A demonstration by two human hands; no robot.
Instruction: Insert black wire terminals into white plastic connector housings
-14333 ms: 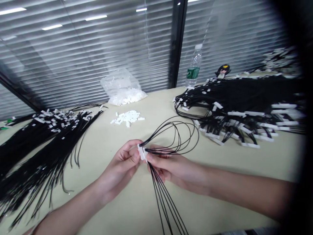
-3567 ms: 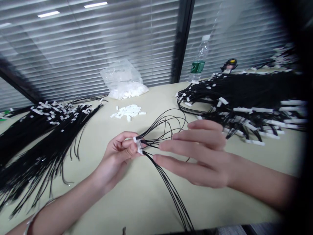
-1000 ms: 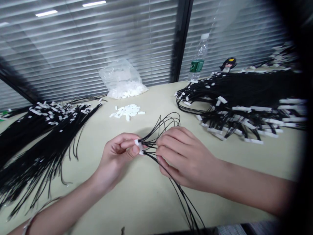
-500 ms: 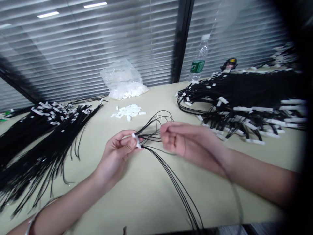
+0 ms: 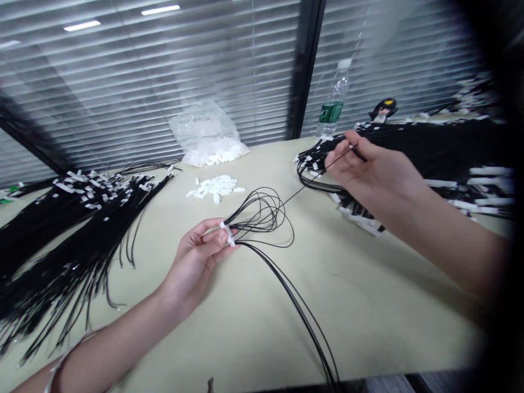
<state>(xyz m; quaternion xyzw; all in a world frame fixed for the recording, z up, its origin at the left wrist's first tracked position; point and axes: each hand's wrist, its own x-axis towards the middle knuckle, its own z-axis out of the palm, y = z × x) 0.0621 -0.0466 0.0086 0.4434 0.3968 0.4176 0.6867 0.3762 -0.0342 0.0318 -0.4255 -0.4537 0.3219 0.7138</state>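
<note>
Mid-job, we reckon: left hand (image 5: pixel 200 256) pinching white connector (image 5: pixel 225 233), several wires (image 5: pixel 262 218) looped in; right hand (image 5: pixel 370 169) fingers closed, pulling one wire (image 5: pixel 315 177) taut toward table's far edge. More wires probably left.

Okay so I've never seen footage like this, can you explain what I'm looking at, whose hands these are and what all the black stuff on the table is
This is one picture from a camera worn on a person's head, looking down at their own two bare hands over a beige table. The left hand pinches a small white connector with thin black wires looping out of it. The right hand is raised, pulling a single black wire taut. Around them lie a bundle of black wires on the left, a bigger wire pile on the right, a loose heap of white connectors, a clear bag of more and a water bottle.
</note>
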